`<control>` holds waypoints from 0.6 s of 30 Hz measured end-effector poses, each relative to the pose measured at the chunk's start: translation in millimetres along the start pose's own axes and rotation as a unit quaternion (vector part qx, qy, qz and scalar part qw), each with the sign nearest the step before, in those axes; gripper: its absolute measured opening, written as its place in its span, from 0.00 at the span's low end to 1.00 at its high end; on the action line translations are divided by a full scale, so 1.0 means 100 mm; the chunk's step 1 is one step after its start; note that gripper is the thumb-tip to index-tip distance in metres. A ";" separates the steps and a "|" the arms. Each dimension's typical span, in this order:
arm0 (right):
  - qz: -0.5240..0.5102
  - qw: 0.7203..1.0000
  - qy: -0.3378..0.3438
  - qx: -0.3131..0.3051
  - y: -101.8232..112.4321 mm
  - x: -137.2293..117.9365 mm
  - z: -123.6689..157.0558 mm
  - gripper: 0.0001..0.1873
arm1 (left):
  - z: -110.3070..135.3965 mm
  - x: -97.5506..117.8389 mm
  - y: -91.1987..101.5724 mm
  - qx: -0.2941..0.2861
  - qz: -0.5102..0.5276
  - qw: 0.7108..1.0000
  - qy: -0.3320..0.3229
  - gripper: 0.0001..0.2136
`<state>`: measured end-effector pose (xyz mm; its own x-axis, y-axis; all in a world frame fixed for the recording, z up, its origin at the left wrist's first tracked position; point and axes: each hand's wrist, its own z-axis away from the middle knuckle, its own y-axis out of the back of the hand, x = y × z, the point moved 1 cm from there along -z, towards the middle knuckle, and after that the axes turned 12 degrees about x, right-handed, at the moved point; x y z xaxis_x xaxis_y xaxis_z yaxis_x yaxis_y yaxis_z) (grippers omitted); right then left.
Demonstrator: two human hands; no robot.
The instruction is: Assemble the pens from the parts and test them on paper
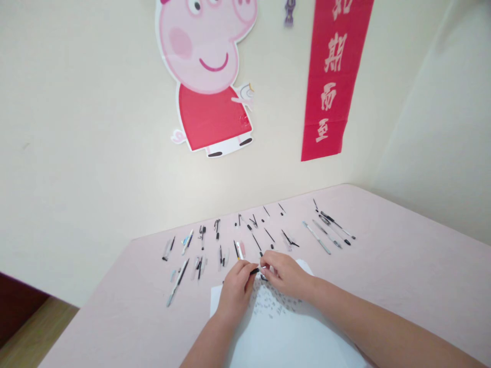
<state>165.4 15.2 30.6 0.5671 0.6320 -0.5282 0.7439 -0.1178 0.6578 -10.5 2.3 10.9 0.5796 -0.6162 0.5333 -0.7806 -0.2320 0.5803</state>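
Above the white paper (291, 340), my two hands meet fingertip to fingertip. My left hand (237, 286) pinches a short black pen part (254, 271) that points toward the other hand. The fingers of my right hand (284, 272) are closed in a pinch at its end; what they hold is mostly hidden. A small black piece (264, 277) shows just below the right fingertips, and I cannot tell whether it is held or lying there. Many tiny grey marks or bits (273, 302) are scattered over the paper under my hands.
Taken-apart pens (199, 267) lie in rows across the pink table (126, 301). Longer pens (316, 237) are at the right, with a black one (337, 225) beside them. A pig cutout (215, 117) and a red banner (326, 102) hang on the wall behind.
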 end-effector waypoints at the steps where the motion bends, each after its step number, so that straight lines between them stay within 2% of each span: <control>1: 0.003 1.000 0.001 -0.003 0.00 0.00 0.00 0.05 | 0.00 0.00 0.00 0.000 -0.001 1.000 -0.002 0.10; 5: 0.009 1.000 -0.005 -0.015 -0.02 0.00 -0.01 0.10 | 0.00 0.01 0.01 0.007 -0.005 1.000 -0.004 0.11; 11: -0.005 1.000 -0.010 -0.006 0.00 -0.02 -0.01 0.07 | 0.00 0.02 0.01 0.004 -0.002 1.000 0.004 0.10; 18: -0.090 0.991 -0.092 0.035 0.02 0.08 -0.05 0.07 | -0.04 0.00 0.05 0.018 -0.056 0.998 0.021 0.10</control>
<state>169.8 24.1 30.5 0.4722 0.4982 -0.7272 0.8584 -0.0723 0.5079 -13.3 4.2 15.7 0.6728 -0.5528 0.4917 -0.7173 -0.3250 0.6163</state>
